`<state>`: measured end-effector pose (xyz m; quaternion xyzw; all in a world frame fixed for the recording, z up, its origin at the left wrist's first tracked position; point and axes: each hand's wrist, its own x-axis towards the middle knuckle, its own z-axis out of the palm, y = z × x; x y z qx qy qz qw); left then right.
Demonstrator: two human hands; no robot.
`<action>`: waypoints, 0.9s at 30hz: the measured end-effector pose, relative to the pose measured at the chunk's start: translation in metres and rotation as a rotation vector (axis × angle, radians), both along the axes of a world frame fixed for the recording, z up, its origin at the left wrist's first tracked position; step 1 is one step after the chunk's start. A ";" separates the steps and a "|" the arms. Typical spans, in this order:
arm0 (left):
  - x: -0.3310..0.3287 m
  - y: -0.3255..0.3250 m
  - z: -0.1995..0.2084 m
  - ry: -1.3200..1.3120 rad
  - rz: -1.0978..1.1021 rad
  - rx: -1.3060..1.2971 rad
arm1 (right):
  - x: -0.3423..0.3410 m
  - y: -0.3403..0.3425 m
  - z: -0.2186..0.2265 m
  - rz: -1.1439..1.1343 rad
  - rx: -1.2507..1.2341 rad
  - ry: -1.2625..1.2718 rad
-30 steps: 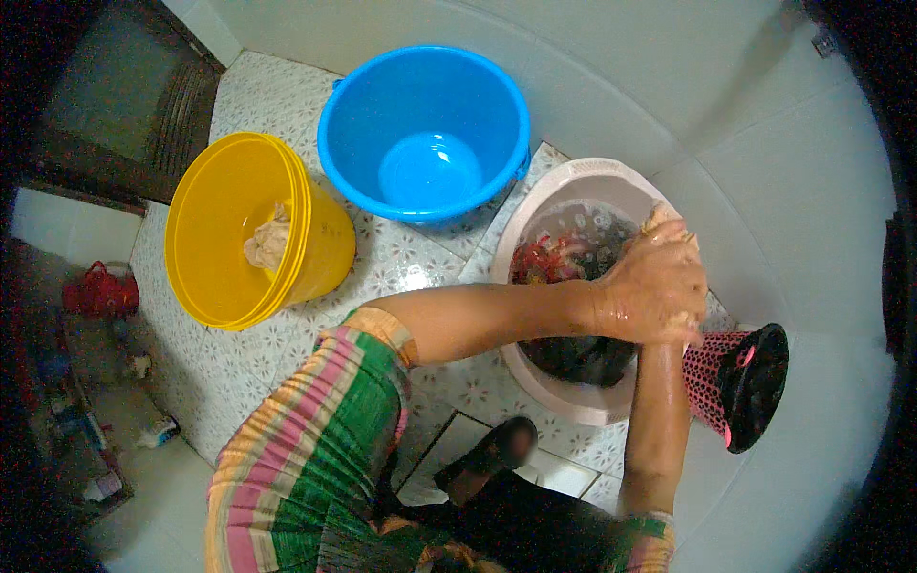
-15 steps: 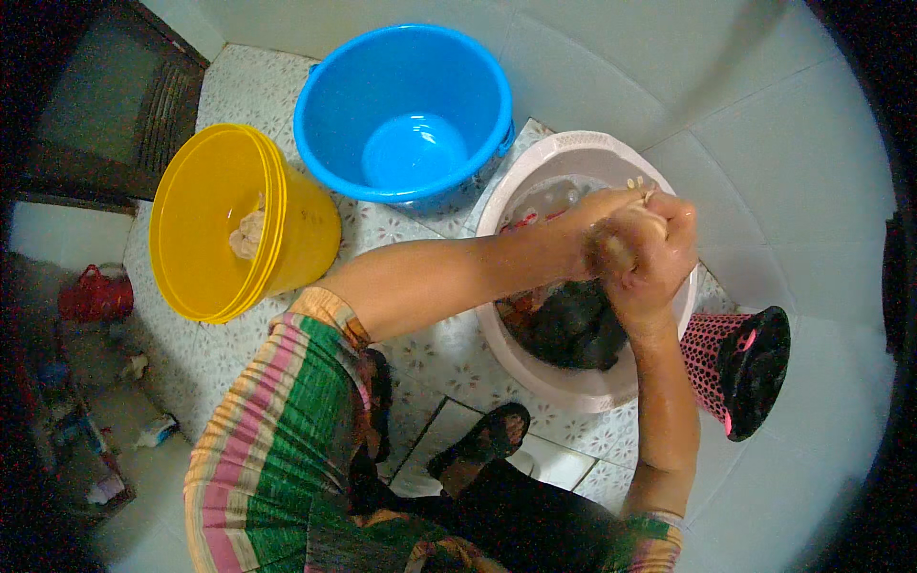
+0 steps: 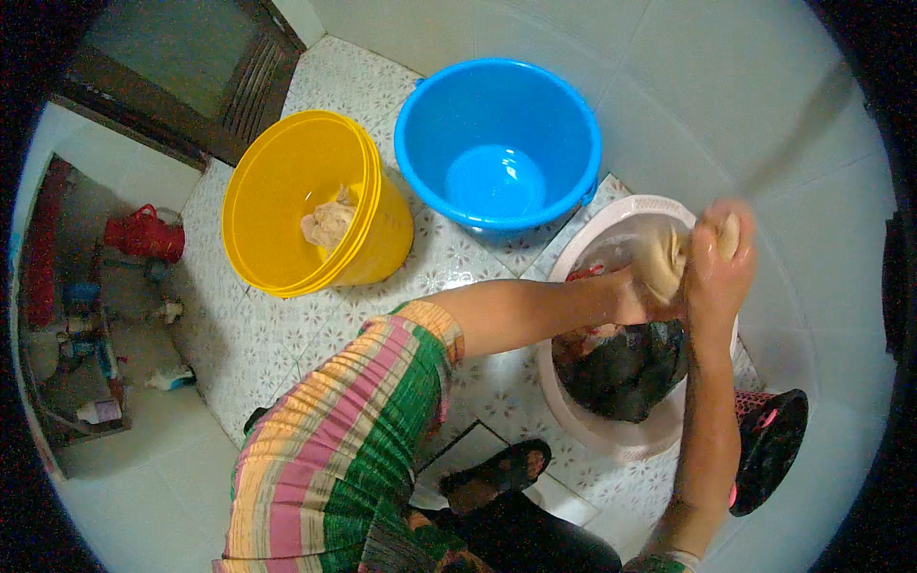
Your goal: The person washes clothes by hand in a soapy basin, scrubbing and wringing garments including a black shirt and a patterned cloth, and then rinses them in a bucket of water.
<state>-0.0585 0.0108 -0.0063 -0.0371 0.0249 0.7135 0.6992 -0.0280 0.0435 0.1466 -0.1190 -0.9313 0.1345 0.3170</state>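
Over the pale pink basin (image 3: pixel 565 411) at the right, a wet cream cloth (image 3: pixel 659 267) is bunched between my hands. My right hand (image 3: pixel 718 267) is closed round it, with a fold poking out past the fingers. My left hand (image 3: pixel 638 296) reaches in from the left and grips the cloth's lower part; its fingers are partly hidden and blurred. Below them, the basin holds cloudy water and soaked clothes. A dark garment (image 3: pixel 630 372) is heaped near its front, with red and lighter pieces partly hidden under my left forearm.
A blue tub (image 3: pixel 497 124) with a wet bottom stands behind. Left of it, a yellow bucket (image 3: pixel 287 181) holds a beige cloth (image 3: pixel 330 222). A black-and-pink basket (image 3: pixel 772 449) leans by the right wall. A shelf with a red basket (image 3: pixel 145 234) is far left.
My clasped hands have come slightly apart, and more of the cream cloth shows between them. The whole view has shifted, so the tubs appear farther right and lower.
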 end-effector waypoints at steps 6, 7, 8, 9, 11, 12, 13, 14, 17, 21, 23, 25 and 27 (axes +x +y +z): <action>0.007 0.018 -0.043 0.268 -0.229 -0.478 | -0.150 -0.148 0.061 0.423 -0.551 0.363; 0.021 0.028 -0.018 0.259 -0.218 -0.362 | -0.167 -0.174 0.066 0.452 -0.659 0.380; 0.023 0.016 -0.033 0.239 -0.152 -0.341 | -0.179 -0.213 0.061 0.514 -0.812 0.369; 0.025 0.020 -0.028 0.307 -0.161 -0.342 | -0.184 -0.232 0.056 0.537 -0.880 0.345; 0.026 0.025 -0.022 0.462 -0.164 -0.344 | -0.178 -0.236 0.020 0.589 -0.905 0.272; 0.025 0.029 -0.022 0.544 -0.159 -0.351 | -0.172 -0.226 -0.007 0.621 -0.899 0.233; 0.021 0.028 -0.025 0.620 -0.148 -0.367 | -0.166 -0.215 -0.035 0.656 -0.903 0.189; 0.012 0.022 -0.043 1.024 -0.055 -0.336 | -0.158 -0.205 -0.058 0.703 -0.930 0.144; -0.008 0.005 -0.014 2.377 -0.611 -0.451 | -0.108 -0.101 -0.069 0.652 -0.536 0.082; -0.023 -0.026 -0.023 2.599 -0.144 -0.358 | 0.016 0.056 -0.079 0.030 -0.418 -0.331; -0.021 -0.020 -0.066 2.460 -0.250 -0.439 | 0.063 0.079 -0.109 -0.130 -0.360 -0.447; -0.014 0.000 -0.091 2.305 -0.596 -0.392 | 0.132 0.098 -0.182 -0.229 -0.112 -0.553; -0.019 0.005 -0.089 2.246 -0.868 -0.286 | 0.161 0.080 -0.207 -0.358 -0.039 -0.743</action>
